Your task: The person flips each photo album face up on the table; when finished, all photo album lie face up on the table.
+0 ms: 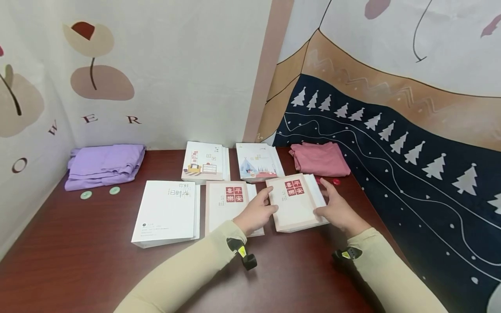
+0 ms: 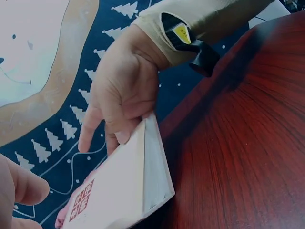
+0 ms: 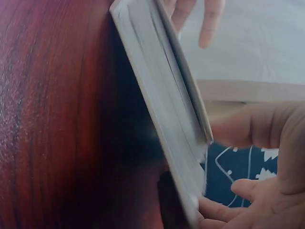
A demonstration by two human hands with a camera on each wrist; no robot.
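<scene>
Both hands are on a cream hardcover book [image 1: 291, 204] with a red square of characters on its cover. My left hand [image 1: 256, 212] holds its left edge, thumb over the cover. On the other side my right hand [image 1: 339, 211] grips the page edge, thumb on top [image 3: 238, 126] and other fingers low at the book's far cover. The left wrist view shows the book [image 2: 119, 191] tilted close over the table, its white pages facing the camera. A matching cream book [image 1: 223, 208] lies just left, partly behind my left hand.
Further left lies a white book [image 1: 164, 208]; two illustrated books [image 1: 203, 161] [image 1: 256, 161] lie behind. A folded purple cloth [image 1: 105, 165] is at back left, with green discs [image 1: 86, 195] before it. A folded pink cloth [image 1: 320, 158] and red discs [image 1: 336, 181] are at right.
</scene>
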